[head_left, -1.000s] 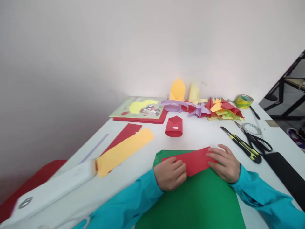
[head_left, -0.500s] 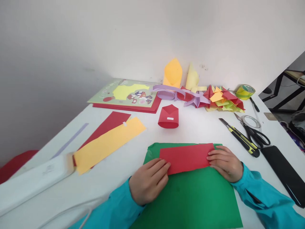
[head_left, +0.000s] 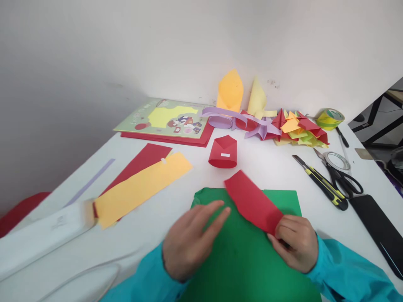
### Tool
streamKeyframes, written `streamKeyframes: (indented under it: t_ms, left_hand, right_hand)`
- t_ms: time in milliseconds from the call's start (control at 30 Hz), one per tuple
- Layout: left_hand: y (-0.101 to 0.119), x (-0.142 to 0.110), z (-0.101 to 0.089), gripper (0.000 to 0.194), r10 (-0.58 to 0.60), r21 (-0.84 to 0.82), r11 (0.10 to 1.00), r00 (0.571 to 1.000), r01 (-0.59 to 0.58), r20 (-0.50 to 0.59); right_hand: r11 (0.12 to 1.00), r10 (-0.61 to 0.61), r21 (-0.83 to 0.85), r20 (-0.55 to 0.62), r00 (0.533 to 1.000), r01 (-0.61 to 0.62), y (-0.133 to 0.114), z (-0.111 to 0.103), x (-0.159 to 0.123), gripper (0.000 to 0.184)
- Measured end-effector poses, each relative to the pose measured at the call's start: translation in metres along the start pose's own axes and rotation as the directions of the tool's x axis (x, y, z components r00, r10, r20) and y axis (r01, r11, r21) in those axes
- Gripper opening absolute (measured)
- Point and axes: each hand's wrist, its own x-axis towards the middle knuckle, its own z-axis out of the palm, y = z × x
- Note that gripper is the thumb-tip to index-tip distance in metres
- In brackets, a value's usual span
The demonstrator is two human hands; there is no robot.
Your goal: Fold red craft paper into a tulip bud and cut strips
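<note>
A red paper strip (head_left: 252, 202) is pinched at its lower right end by my right hand (head_left: 297, 241). Its other end tilts up to the left above a green sheet (head_left: 245, 260). My left hand (head_left: 195, 239) is apart from the strip, over the left part of the green sheet, with its fingers stretched out and slightly blurred. Just beyond the green sheet stands a folded red paper pouch (head_left: 223, 153) with a pointed flap and a small white label.
Yellow (head_left: 141, 191) and dark red strips (head_left: 138, 163) lie left, near a white device (head_left: 47, 233). A paper pad (head_left: 147, 121) and folded paper shapes (head_left: 299, 128) line the back. A utility knife (head_left: 321, 182), scissors (head_left: 341, 180) and black case (head_left: 378, 230) lie right.
My left hand has let go of the red strip and drawn back. My right hand has closed on one end, and the strip has swung from lying flat to a raised slant.
</note>
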Motion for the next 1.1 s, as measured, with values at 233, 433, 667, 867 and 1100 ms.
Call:
streamKeyframes:
  t_ms: [233, 433, 667, 867, 1100]
  left_hand:
    - [0.048, 0.026, 0.026, 0.025, 0.228, -0.326, 0.931, 0.961, -0.167, 0.157]
    - [0.012, 0.017, 0.039, 0.023, 0.242, -0.762, 0.647, 0.956, -0.033, 0.164]
    - [-0.028, 0.031, 0.043, 0.035, 0.059, -0.489, 0.872, 0.998, -0.037, 0.031]
    - [0.032, 0.025, 0.025, 0.026, 0.151, -0.271, 0.955, 0.984, -0.120, 0.094]
    - [0.032, 0.021, 0.037, 0.019, 0.251, -0.024, 0.968, 0.968, -0.251, 0.008]
  right_hand:
    - [0.905, -0.016, 0.425, 0.071, 0.997, -0.016, -0.010, -0.012, 0.007, 0.020]
    - [0.949, 0.106, 0.302, -0.032, 0.994, -0.091, 0.044, -0.033, 0.006, 0.030]
    - [0.988, -0.060, 0.154, 0.210, 0.976, 0.027, 0.057, -0.015, -0.002, 0.037]
    - [0.999, -0.028, -0.040, 0.095, 0.995, 0.032, 0.043, -0.004, -0.001, 0.023]
    - [0.996, -0.091, 0.016, 0.107, 0.990, 0.090, 0.044, -0.007, -0.003, 0.029]
